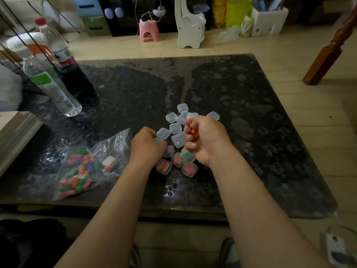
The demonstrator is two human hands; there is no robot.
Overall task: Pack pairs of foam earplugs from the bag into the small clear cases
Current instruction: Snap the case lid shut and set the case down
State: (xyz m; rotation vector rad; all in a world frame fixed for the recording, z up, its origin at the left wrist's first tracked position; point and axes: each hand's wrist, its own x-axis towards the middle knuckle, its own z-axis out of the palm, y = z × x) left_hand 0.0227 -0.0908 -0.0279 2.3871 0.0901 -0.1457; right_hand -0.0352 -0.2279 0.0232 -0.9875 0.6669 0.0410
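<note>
A clear zip bag (87, 167) of mixed coloured foam earplugs lies on the dark glass table (251, 113) at the left. Several empty small clear cases (175, 128) are scattered mid-table. Filled cases lie nearer me: pink ones (163, 166), a green one (187, 157) and a purple one (169, 151). My right hand (204, 138) is curled in a fist round orange earplugs (194, 133), just above the cases. My left hand (147, 146) rests knuckles-up among the cases, fingers curled over a case (158, 140) that is mostly hidden.
Two plastic bottles (52, 84) stand at the table's far left, beside a wire rack. A stack of books (15, 132) sits at the left edge. A wooden post (332, 47), a pink stool and a white stand are on the floor beyond.
</note>
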